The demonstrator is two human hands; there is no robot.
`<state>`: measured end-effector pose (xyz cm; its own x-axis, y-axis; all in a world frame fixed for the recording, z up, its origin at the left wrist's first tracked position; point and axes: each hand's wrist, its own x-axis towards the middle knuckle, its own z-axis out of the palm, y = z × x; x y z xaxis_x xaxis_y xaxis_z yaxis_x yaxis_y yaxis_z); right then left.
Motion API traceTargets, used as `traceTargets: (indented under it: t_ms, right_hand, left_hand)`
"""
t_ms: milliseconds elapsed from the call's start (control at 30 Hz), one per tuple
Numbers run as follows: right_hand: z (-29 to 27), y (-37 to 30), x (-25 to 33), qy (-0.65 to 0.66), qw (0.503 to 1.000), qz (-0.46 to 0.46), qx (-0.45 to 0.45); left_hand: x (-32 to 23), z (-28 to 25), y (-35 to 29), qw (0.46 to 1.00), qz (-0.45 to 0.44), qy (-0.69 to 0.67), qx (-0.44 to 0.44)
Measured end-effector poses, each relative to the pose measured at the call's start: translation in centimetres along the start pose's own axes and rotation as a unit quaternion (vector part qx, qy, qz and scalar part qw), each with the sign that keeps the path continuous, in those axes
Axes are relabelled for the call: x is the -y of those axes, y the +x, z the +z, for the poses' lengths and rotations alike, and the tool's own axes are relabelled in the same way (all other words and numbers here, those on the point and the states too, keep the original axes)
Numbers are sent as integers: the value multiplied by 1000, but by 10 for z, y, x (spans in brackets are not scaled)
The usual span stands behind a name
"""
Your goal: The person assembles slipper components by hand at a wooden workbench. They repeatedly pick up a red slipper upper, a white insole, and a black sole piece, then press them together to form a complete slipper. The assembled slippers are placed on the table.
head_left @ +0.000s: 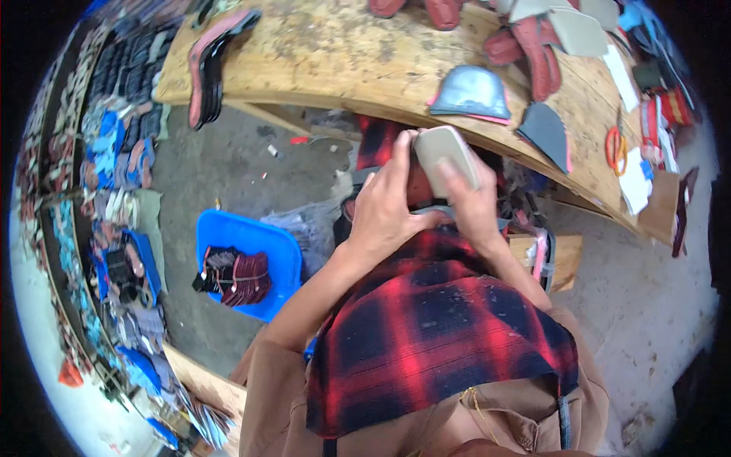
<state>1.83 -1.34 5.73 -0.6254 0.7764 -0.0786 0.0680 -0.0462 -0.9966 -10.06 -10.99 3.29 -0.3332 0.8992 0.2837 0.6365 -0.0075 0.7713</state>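
Note:
In front of my body, over my lap, both hands hold a shoe last point(445, 158) with a smooth beige bottom turned up. Dark reddish-brown material shows beneath it. My left hand point(384, 207) is closed around its left side, fingers up along the edge and thumb low near the closer end. Around the right side closes my right hand point(476, 202), its thumb lying across the beige face. The underside of the last is hidden by my hands. A red and black checked cloth point(442, 324) covers my lap.
Ahead stands a wooden table point(327, 65) bearing red shoe uppers point(537, 65), a grey curved piece point(470, 91), a dark pink-edged piece point(545, 131) and orange-handled scissors point(616, 152). A blue bin point(285, 251) with bundled pieces point(247, 278) sits at left, near loaded shelves point(87, 198).

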Motion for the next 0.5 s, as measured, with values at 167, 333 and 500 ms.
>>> traceTargets:
  t_ms: [167,333,500]
  right_hand:
    - [-46,3,8,126,989,49,-63]
    - [-44,-3,7,117,987,62,-92]
    - [-57,-4,0,79,988,130,-5]
  left_hand:
    - [7,9,15,810,-325,-449,192]
    - [-14,13,13,948,-178,-180,194]
    - [-19,-36,-9,909,-115,-119,383]
